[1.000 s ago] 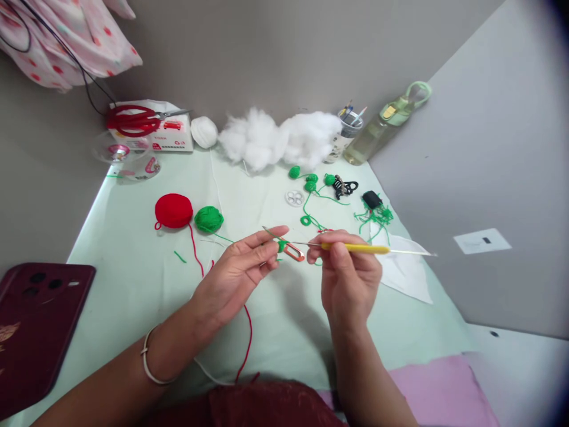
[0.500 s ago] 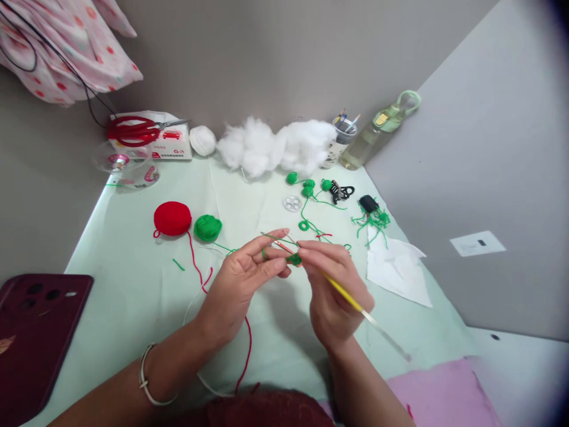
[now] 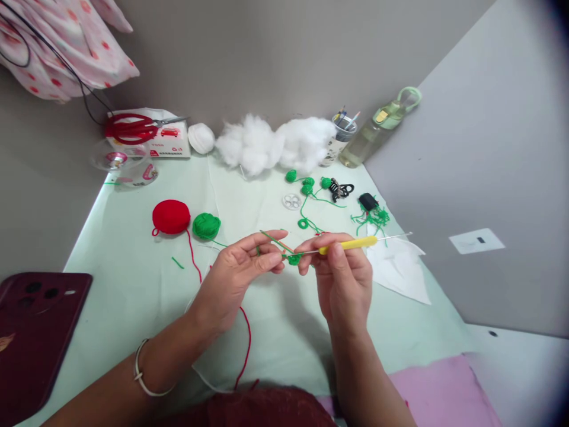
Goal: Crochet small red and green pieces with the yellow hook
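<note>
Between thumb and fingers, my left hand (image 3: 242, 261) pinches a small green crochet piece (image 3: 294, 259), with green yarn stretched over the raised index finger. My right hand (image 3: 340, 267) grips a crochet hook (image 3: 349, 244) by its yellow handle, held nearly level. The hook's thin metal tip reaches left to the green piece; the exact stitch is too small to make out. Left of my hands lie a green yarn ball (image 3: 206, 226) and a red yarn ball (image 3: 171, 217), whose red strand trails toward me.
Several small green crocheted balls (image 3: 307, 185) lie beyond my hands, near a black hair claw (image 3: 341, 190). White stuffing (image 3: 251, 145), a pen cup (image 3: 340, 139) and a bottle (image 3: 377, 130) line the wall. Scissors (image 3: 133, 128) rest on a box at left; a phone (image 3: 40, 338) is nearer.
My right hand has rotated, swinging the hook's handle end up from pointing down toward me to nearly level. My left hand still holds the green piece in about the same place.
</note>
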`<action>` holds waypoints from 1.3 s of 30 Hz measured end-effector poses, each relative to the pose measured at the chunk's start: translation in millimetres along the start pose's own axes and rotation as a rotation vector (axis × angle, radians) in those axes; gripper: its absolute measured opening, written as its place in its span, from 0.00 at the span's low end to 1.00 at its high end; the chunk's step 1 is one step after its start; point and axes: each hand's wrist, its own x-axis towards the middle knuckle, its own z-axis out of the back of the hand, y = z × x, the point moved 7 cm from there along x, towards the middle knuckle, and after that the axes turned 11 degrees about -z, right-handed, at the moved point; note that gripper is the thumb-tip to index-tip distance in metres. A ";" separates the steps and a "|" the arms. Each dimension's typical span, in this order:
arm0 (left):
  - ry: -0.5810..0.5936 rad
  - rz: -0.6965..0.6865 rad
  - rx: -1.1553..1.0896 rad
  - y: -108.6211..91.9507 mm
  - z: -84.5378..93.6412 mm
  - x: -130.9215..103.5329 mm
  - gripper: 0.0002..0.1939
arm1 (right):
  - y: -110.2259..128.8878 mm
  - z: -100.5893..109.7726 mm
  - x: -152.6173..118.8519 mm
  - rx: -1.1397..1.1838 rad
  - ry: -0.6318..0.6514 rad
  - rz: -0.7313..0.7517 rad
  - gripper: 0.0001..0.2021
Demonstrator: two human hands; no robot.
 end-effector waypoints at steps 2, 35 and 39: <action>0.003 -0.008 0.011 0.0 0.5 -0.1 0.13 | 0.6 0.0 -1.4 -0.011 0.005 0.007 0.11; -0.005 0.079 -0.218 9.3 3.6 2.0 0.17 | 9.8 -6.1 -9.3 -0.192 0.013 0.261 0.11; 0.004 0.036 -0.162 7.6 -2.0 1.0 0.18 | 6.5 -12.9 -6.0 -0.254 0.028 0.215 0.09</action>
